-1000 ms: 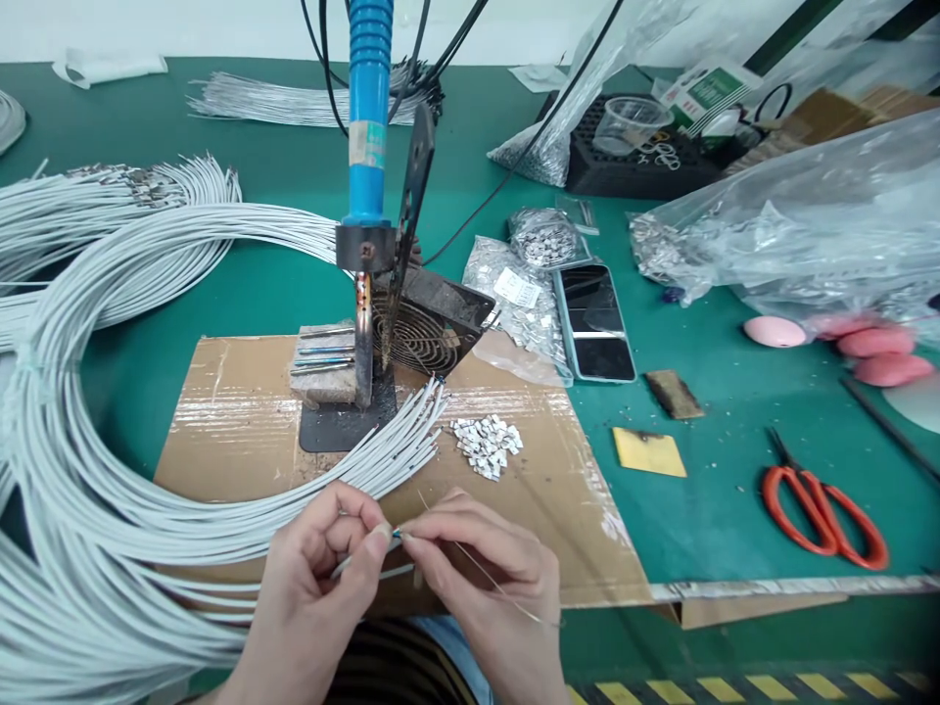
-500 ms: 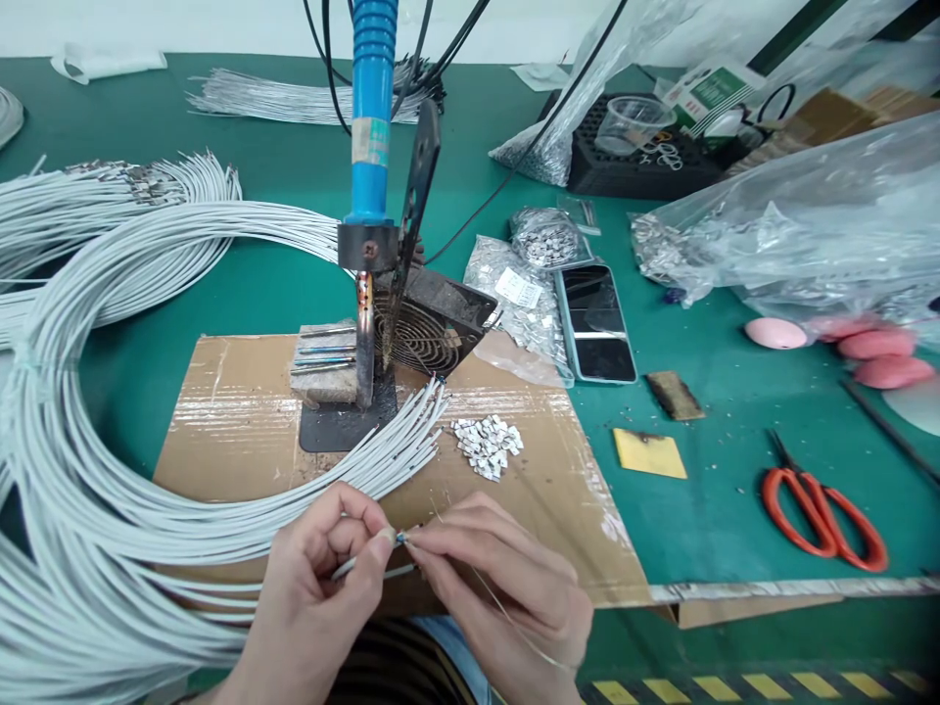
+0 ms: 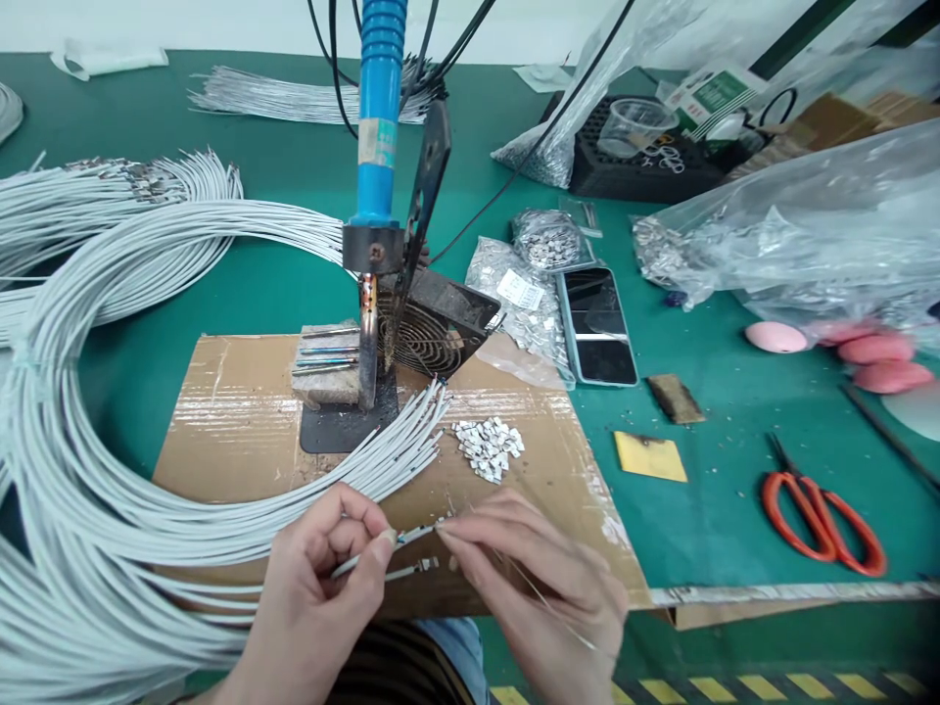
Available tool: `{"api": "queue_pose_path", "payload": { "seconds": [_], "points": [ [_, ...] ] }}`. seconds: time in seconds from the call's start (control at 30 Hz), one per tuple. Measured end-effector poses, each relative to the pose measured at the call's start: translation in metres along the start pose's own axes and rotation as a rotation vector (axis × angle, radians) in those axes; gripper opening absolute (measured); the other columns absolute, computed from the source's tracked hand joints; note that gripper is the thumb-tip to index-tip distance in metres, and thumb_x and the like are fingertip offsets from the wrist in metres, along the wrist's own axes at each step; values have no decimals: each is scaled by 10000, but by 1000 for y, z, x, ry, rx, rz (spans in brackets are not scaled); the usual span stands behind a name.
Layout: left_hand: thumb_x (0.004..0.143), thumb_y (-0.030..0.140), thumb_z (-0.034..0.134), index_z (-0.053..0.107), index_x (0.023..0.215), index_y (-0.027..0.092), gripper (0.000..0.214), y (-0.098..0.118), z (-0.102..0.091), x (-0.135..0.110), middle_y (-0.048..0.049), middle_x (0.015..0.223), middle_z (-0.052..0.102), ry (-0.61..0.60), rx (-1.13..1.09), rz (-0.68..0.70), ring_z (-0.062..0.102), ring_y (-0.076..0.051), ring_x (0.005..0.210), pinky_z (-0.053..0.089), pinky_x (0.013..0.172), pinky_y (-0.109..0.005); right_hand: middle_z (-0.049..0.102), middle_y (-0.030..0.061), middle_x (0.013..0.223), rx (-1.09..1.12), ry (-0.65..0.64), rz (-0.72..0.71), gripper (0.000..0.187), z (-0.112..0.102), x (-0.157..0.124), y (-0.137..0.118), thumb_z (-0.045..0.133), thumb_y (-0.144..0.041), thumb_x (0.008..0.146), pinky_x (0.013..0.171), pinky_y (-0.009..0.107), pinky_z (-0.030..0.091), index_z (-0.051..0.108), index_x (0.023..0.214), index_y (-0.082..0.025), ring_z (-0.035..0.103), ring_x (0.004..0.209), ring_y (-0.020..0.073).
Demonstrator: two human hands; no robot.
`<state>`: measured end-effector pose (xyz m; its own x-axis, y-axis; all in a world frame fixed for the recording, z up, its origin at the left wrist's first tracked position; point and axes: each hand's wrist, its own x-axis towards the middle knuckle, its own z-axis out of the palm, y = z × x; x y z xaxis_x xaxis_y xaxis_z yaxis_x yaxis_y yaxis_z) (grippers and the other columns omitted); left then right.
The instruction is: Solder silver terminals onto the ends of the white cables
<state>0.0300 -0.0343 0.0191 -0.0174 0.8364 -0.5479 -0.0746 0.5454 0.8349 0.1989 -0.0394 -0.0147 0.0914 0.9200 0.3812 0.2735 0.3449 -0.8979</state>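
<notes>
My left hand (image 3: 330, 578) is closed in a pinch around a white cable (image 3: 348, 565), close to its end. Short blue and dark inner wires (image 3: 415, 535) stick out of that end to the right. At their tips, the thumb and forefinger of my right hand (image 3: 540, 578) are pinched together. A thin, silvery strand, like solder wire (image 3: 547, 599), runs through the right hand and trails behind it. Just below lies another cable end with a small metal connector (image 3: 426, 565). Small white and metal connector pieces (image 3: 489, 448) are heaped beyond my hands.
A blue-handled soldering iron (image 3: 380, 147) stands upright in a holder, tip down, beside a small fan (image 3: 426, 333). Coiled white cables (image 3: 66, 392) fill the left side. A phone (image 3: 600, 328), yellow sponge (image 3: 650, 456) and red-handled scissors (image 3: 822, 514) lie to the right.
My right hand has shifted right, away from the left fingers, so more of the inner wires shows between them. The connector below has come into view. My left hand stays put.
</notes>
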Motion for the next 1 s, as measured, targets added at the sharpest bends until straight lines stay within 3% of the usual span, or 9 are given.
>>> {"api": "queue_pose_path", "payload": {
  "seconds": [0.3,0.57,0.83,1.0],
  "points": [
    [747,395,846,610,686,186,322,1,0,-1,99,522,382,-4,36,20,240,-86,530,188,513,-221,766,14,670,195,-51,177,225,15,-6,0,791,-27,814,534,239,546,852,858,-240,655,596,156],
    [734,375,843,612,683,183,305,1,1,-2,89,525,414,2,38,16,282,-85,528,212,515,-211,777,10,700,191,-41,148,261,17,-8,-1,783,4,807,555,227,546,842,878,-240,656,619,146],
    [732,369,831,611,674,187,291,1,0,0,86,524,422,2,61,11,273,-92,534,197,520,-222,773,10,724,77,-30,29,278,11,-4,-4,768,30,818,581,259,569,824,906,-228,669,622,153],
    [732,377,834,613,688,185,295,2,1,-1,100,519,398,10,38,7,250,-86,526,192,515,-213,733,-3,702,52,-19,136,172,4,-5,-1,751,-60,876,560,237,545,787,853,-227,662,616,145]
  ]
}}
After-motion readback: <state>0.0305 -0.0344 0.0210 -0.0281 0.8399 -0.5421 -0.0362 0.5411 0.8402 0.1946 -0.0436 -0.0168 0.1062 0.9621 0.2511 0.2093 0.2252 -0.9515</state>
